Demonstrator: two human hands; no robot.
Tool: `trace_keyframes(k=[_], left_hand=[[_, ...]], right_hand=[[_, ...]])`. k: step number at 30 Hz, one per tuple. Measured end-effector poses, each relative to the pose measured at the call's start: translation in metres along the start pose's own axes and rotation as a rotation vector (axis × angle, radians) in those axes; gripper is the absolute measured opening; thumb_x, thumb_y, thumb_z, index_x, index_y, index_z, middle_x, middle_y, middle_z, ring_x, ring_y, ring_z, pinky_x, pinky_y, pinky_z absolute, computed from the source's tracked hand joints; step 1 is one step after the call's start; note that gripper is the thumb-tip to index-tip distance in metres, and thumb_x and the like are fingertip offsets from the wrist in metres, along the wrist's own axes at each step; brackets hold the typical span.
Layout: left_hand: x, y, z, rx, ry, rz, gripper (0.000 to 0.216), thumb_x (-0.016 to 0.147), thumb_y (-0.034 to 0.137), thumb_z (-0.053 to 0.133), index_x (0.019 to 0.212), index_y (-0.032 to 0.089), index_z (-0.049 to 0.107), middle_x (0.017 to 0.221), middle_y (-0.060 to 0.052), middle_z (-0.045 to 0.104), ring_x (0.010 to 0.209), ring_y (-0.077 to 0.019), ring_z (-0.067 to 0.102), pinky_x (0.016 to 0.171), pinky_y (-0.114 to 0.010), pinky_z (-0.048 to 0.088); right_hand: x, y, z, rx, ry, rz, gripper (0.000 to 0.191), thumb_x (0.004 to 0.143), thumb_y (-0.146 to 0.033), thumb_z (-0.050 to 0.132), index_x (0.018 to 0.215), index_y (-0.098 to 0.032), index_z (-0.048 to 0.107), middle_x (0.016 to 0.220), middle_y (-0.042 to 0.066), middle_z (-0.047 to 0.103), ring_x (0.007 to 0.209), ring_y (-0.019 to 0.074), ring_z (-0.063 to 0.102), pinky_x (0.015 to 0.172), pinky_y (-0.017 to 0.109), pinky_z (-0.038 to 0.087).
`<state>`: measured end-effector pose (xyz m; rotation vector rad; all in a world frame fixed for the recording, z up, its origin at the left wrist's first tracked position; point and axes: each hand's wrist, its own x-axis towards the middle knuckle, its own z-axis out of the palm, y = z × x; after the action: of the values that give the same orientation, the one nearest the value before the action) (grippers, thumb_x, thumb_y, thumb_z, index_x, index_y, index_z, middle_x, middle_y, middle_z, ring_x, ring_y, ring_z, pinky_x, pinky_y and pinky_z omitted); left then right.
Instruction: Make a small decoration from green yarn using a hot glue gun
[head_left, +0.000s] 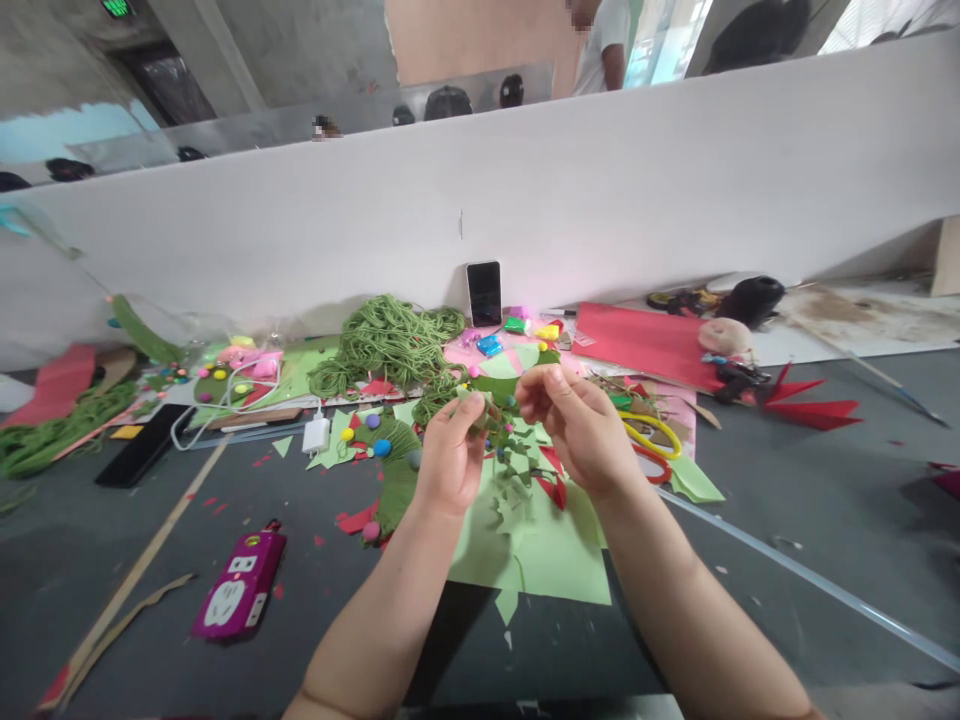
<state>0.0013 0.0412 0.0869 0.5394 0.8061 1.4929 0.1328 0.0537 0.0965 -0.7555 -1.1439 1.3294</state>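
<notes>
My left hand pinches a small green paper piece between thumb and fingers. Just to its right, apart from it, my right hand has its fingertips curled against the thumb; what they hold, if anything, is too small to make out. Below both hands lies a light green paper sheet with several cut green paper scraps on it. A green leaf-shaped piece with coloured pompoms rests beside my left forearm. Yellow-handled scissors lie right of my right hand, partly hidden.
A heap of green yarn and an upright phone stand by the white partition. A purple case and a black phone lie left. Red paper and a clear strip are on the right.
</notes>
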Motion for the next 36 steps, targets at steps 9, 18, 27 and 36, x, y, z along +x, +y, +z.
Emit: trace_keyframes(k=[9, 18, 27, 36], left_hand=[[-0.001, -0.002, 0.002, 0.013, -0.012, -0.015, 0.018, 0.065, 0.027, 0.076, 0.063, 0.014, 0.064, 0.063, 0.000, 0.065, 0.059, -0.0090, 0.058, 0.061, -0.022, 0.044], [0.000, -0.006, 0.002, 0.019, -0.027, -0.024, 0.018, 0.066, 0.027, 0.076, 0.064, 0.014, 0.065, 0.064, 0.000, 0.065, 0.060, -0.0089, 0.058, 0.061, -0.021, 0.043], [0.001, -0.006, 0.001, 0.015, -0.033, -0.033, 0.018, 0.065, 0.027, 0.076, 0.065, 0.013, 0.065, 0.065, 0.000, 0.066, 0.060, -0.0092, 0.058, 0.061, -0.021, 0.044], [0.003, -0.008, -0.001, 0.021, -0.033, -0.026, 0.019, 0.065, 0.028, 0.077, 0.063, 0.014, 0.065, 0.062, 0.000, 0.064, 0.059, -0.0092, 0.056, 0.060, -0.021, 0.043]], right_hand=[[0.000, 0.002, 0.001, -0.032, -0.015, -0.007, 0.028, 0.086, -0.042, 0.058, 0.071, -0.021, 0.049, 0.064, -0.004, 0.047, 0.056, 0.0105, 0.042, 0.056, 0.025, 0.036], [-0.001, 0.009, 0.003, -0.055, 0.027, -0.020, 0.030, 0.089, -0.040, 0.053, 0.069, -0.021, 0.044, 0.058, -0.006, 0.040, 0.053, 0.0101, 0.034, 0.053, 0.025, 0.027], [0.001, 0.010, 0.004, -0.082, 0.027, -0.038, 0.028, 0.091, -0.037, 0.052, 0.070, -0.020, 0.046, 0.058, -0.006, 0.040, 0.053, 0.0090, 0.034, 0.053, 0.025, 0.028], [0.002, 0.010, 0.004, -0.117, 0.029, -0.032, 0.036, 0.091, -0.044, 0.050, 0.065, -0.020, 0.046, 0.058, -0.005, 0.041, 0.051, 0.0089, 0.037, 0.050, 0.024, 0.030]])
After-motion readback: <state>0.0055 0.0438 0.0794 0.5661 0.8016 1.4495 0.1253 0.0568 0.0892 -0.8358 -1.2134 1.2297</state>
